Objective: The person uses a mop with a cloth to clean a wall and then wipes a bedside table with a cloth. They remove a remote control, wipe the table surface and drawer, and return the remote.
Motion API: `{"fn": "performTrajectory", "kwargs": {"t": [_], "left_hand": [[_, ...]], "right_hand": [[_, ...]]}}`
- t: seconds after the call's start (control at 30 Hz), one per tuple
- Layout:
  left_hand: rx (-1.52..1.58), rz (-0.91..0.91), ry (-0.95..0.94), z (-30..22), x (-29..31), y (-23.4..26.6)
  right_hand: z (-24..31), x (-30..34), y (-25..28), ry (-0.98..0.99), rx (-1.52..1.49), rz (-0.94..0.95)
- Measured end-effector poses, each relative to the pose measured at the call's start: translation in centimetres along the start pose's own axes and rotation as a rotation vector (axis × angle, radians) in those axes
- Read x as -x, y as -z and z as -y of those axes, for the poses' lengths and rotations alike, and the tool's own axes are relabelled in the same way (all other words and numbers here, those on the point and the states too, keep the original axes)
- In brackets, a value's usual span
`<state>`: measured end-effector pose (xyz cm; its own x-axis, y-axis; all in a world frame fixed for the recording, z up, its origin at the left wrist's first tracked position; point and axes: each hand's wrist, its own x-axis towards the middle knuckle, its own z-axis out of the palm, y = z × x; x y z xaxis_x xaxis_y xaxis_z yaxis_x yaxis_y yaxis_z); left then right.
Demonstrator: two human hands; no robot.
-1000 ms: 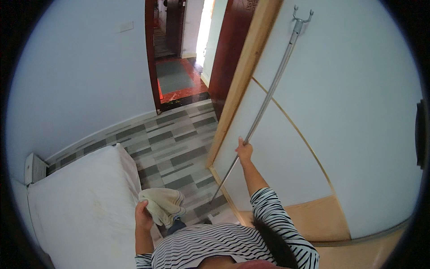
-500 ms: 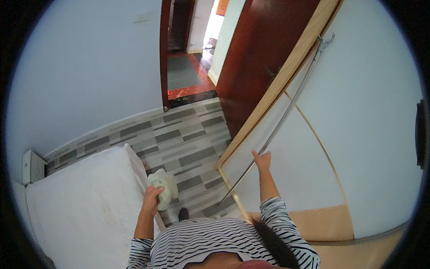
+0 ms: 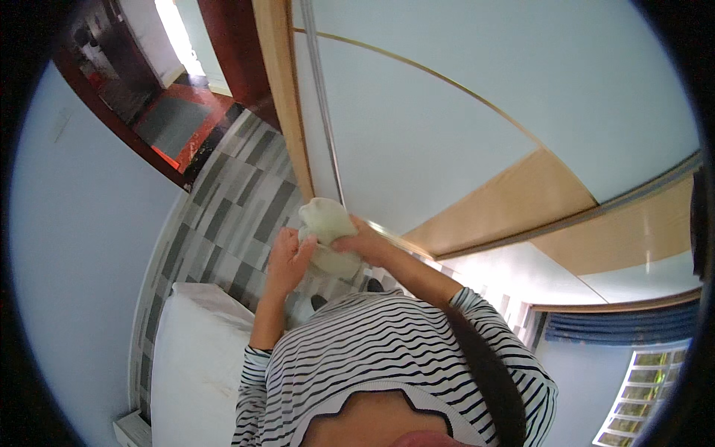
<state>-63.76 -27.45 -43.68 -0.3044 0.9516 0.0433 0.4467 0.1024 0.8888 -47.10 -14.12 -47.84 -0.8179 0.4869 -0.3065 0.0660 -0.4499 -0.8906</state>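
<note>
Holding a pale, cream-coloured cloth (image 3: 325,237) bunched into a soft lump, both hands meet in front of the chest, low beside the wardrobe door (image 3: 447,127). Leftmost lies a white bed (image 3: 190,357) against the grey striped floor (image 3: 231,216). Left hand (image 3: 287,257): fingers curled against the cloth's left side. Right hand (image 3: 363,244): fingers closed over the cloth's top and right side, pinching its folds. Behind the cloth, a thin metal handle rail (image 3: 322,112) runs up the white door, whose lower panel is light wood.
</note>
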Motion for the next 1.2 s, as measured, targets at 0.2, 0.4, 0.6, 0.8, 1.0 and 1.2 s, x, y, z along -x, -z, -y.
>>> {"fn": "performTrajectory", "kwargs": {"t": [0.2,0.4,0.6,0.8,1.0,1.2], "left_hand": [[0.372,-0.133,0.138,-1.0,-1.1,-1.6],[0.707,-0.416,0.553,3.8,2.2,-1.8],[0.995,-0.589,0.602,7.5,5.4,-2.8],[1.028,-0.827,0.705,8.3,11.6,-0.6],[0.969,-1.008,0.847,11.6,19.7,3.0],[1.11,-1.08,1.004,21.7,26.1,3.4]], "right_hand": [[11.7,7.2,8.4,0.309,0.701,-0.783],[27.8,7.2,9.8,1.281,1.512,-1.237],[26.0,-0.9,11.8,1.026,2.176,-1.196],[9.5,-9.1,18.6,0.402,2.276,-0.397],[-9.3,-7.9,31.3,-0.471,1.739,-0.423],[-11.7,8.1,36.4,-1.122,1.474,0.088]]}}
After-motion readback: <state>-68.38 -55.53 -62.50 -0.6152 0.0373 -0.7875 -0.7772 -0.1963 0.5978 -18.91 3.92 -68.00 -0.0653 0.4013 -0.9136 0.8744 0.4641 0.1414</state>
